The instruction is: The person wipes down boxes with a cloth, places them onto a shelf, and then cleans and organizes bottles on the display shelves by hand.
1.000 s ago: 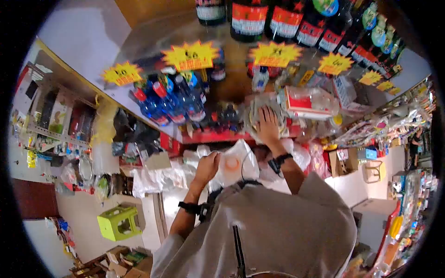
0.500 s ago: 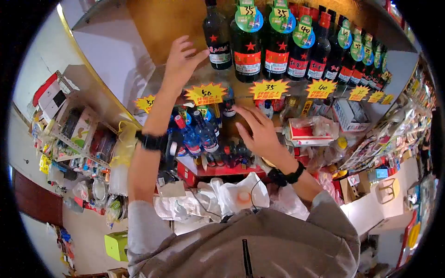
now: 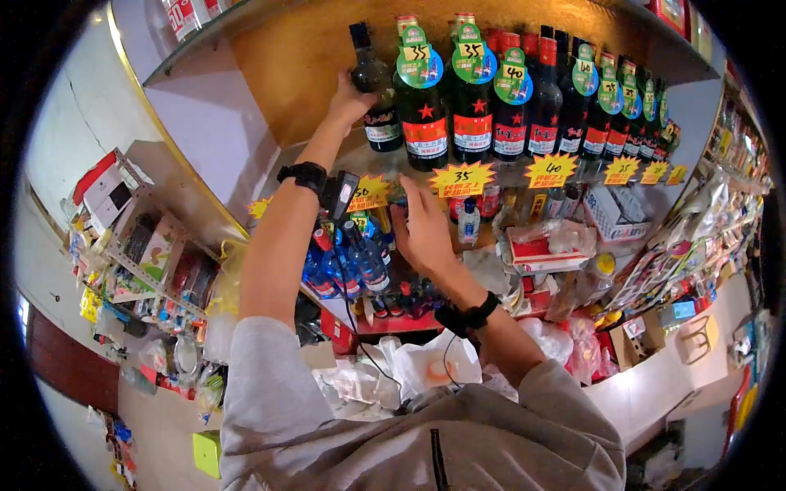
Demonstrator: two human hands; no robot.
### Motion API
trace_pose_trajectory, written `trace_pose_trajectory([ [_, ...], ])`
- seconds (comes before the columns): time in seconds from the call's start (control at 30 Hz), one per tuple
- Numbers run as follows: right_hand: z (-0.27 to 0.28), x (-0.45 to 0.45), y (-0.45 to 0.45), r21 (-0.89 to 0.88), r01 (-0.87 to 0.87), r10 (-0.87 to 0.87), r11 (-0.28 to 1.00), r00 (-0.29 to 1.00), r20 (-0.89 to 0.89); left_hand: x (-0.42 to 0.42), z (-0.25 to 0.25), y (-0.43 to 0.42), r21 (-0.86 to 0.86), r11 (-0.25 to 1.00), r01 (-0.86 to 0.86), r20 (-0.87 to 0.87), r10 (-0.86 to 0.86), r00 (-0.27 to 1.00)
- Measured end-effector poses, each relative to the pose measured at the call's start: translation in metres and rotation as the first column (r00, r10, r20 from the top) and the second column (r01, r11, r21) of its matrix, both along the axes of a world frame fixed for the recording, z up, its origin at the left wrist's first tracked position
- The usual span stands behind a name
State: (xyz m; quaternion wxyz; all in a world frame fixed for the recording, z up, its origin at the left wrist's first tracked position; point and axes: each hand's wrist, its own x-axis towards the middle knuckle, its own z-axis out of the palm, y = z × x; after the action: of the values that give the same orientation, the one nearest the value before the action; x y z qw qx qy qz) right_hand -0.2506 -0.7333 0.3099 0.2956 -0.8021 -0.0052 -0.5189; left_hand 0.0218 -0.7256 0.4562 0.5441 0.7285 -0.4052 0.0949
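Note:
My left hand is wrapped round a dark liquor bottle at the left end of the upper shelf's row. The bottle stands upright, with a black cap and a red-star label. On its right are green liquor bottles with round price tags on their necks. My right hand is lower, in front of the lower shelf, its fingers curled and close together. A dark shape shows beside its fingertips; what it holds, if anything, is mostly hidden. Blue bottles stand to the left of that hand.
Yellow starburst price cards line the upper shelf's front edge. A glass shelf runs above. To the lower right are a red-and-white box and a checkered carton. White plastic bags lie below.
My left hand has closed round the dark bottle at the row's left end. My right hand has moved left, and its fingers have curled. The whole view has shifted.

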Motion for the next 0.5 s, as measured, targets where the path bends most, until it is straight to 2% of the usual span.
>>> trace_pose_trajectory([
  [0.03,0.002,0.001,0.000,0.004,0.000,0.000,1.000,1.000,0.001,0.010,-0.003,-0.003,0.004,1.000,0.000,0.001,0.000,1.000],
  [0.1,0.010,0.004,-0.006,0.014,-0.011,0.011,1.000,1.000,-0.012,0.030,-0.005,-0.016,0.011,0.997,-0.072,0.178,0.069,0.982],
  [0.13,0.010,0.004,-0.007,0.013,-0.001,0.001,1.000,1.000,-0.008,0.045,-0.006,-0.025,0.009,0.998,-0.062,0.182,0.059,0.982],
  [0.2,0.007,0.009,-0.008,0.011,-0.045,0.045,0.999,0.998,0.035,0.080,-0.009,-0.039,-0.056,0.998,0.037,0.308,-0.018,0.951],
  [0.27,0.008,0.009,-0.007,0.013,-0.040,0.039,0.999,0.997,0.072,0.103,-0.009,-0.046,-0.041,0.999,0.016,0.258,-0.005,0.966],
  [0.33,0.006,0.009,-0.004,0.041,-0.043,0.038,0.998,0.994,0.104,0.092,0.000,-0.045,-0.026,1.000,-0.009,0.202,0.014,0.979],
  [0.4,0.004,0.009,-0.003,0.035,-0.040,0.036,0.999,0.994,0.108,0.071,0.006,-0.031,0.076,0.995,-0.058,0.139,0.047,0.989],
  [0.5,0.010,0.004,-0.002,0.054,-0.043,0.038,0.998,0.996,0.085,0.033,0.015,-0.009,0.053,0.992,-0.115,0.245,0.099,0.964],
])
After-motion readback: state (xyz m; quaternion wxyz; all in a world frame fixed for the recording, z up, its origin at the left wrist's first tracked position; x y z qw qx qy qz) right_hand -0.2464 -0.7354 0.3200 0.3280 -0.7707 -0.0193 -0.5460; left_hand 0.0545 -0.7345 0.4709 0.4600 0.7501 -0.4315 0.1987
